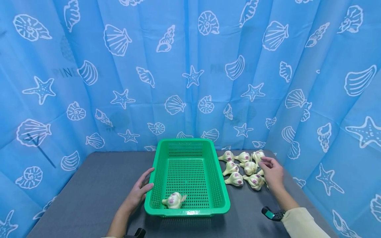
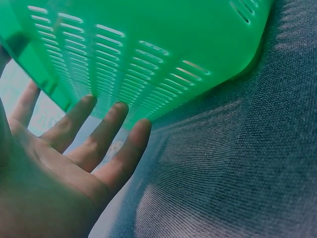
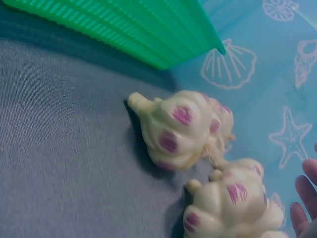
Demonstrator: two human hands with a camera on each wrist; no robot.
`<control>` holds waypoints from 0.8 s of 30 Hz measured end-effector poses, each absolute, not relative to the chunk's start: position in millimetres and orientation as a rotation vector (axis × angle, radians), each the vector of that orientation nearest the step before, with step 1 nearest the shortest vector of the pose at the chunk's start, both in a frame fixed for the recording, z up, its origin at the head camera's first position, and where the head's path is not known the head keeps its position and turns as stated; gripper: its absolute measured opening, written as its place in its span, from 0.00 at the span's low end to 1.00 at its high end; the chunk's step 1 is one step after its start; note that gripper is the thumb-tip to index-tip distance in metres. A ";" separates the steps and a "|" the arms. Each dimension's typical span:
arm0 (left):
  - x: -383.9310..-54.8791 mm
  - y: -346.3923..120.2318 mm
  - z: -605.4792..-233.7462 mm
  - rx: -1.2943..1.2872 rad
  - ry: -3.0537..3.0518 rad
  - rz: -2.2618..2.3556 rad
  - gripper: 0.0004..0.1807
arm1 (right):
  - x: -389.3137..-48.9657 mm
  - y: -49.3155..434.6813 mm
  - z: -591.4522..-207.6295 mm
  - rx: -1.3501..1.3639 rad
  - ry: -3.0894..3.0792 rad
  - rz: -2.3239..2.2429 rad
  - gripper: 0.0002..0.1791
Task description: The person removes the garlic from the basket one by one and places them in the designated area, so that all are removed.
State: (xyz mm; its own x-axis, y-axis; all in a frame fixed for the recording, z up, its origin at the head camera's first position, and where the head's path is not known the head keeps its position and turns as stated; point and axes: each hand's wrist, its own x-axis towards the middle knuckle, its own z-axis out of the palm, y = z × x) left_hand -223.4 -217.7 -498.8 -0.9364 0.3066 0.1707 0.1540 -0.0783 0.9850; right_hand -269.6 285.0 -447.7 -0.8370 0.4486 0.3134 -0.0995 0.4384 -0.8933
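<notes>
A green slotted plastic basket [image 1: 187, 211] stands on the grey table, with one garlic bulb [image 1: 174, 200] lying in its near left part. My left hand [image 1: 137, 193] is at the basket's left side; the left wrist view shows its fingers [image 2: 106, 131] spread and fairly straight against the slotted wall. Over the group of garlic bulbs on the right is my right hand [image 1: 273, 173], its fingertips at the far right bulb [image 1: 256, 157]. Whether they touch that bulb is unclear. At the right wrist view's edge, the loosely bent fingers [image 3: 308, 186] hold nothing visible.
Several purple-marked garlic bulbs [image 3: 173, 131] lie close together beside the basket's right wall. A blue curtain [image 1: 190, 82] with white shells and starfish hangs behind the table and along both sides. Grey cloth [image 1: 98, 191] covers the tabletop.
</notes>
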 end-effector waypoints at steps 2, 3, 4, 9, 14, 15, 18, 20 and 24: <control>-223.7 -217.7 -499.1 0.517 2.062 2.168 0.35 | -270.9 281.7 -446.8 -0.272 -2.190 1.438 0.13; -223.8 -217.5 -498.9 0.516 2.062 2.168 0.35 | -271.0 280.3 -446.0 -0.258 -2.203 1.448 0.13; -223.9 -217.3 -498.6 0.522 2.062 2.165 0.35 | -270.7 278.8 -444.9 -0.240 -2.213 1.462 0.14; -223.6 -217.1 -496.5 0.558 2.065 2.156 0.34 | -269.1 272.0 -438.5 -0.101 -2.300 1.478 0.16; -223.3 -217.5 -495.8 0.555 2.065 2.155 0.34 | -266.9 263.0 -432.4 0.060 -2.353 1.543 0.17; -223.3 -217.5 -495.7 0.552 2.064 2.157 0.34 | -266.5 260.9 -430.8 0.090 -2.365 1.546 0.17; -223.2 -217.9 -495.9 0.548 2.054 2.161 0.34 | -264.6 253.5 -425.4 0.188 -2.380 1.580 0.16; -223.2 -218.0 -496.2 0.554 2.053 2.161 0.34 | -263.3 248.5 -421.5 0.265 -2.389 1.611 0.16; -223.0 -217.7 -497.2 0.550 2.067 2.163 0.34 | -262.8 238.9 -414.4 0.395 -2.390 1.656 0.14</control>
State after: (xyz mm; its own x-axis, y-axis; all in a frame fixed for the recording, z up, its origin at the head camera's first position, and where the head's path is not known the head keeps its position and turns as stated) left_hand -223.0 -217.7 -497.2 -0.9298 0.3161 0.1888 0.1742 -0.0741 0.9819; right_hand -262.8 238.9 -414.4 -0.9426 -0.1010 0.3182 -0.3334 0.3339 -0.8817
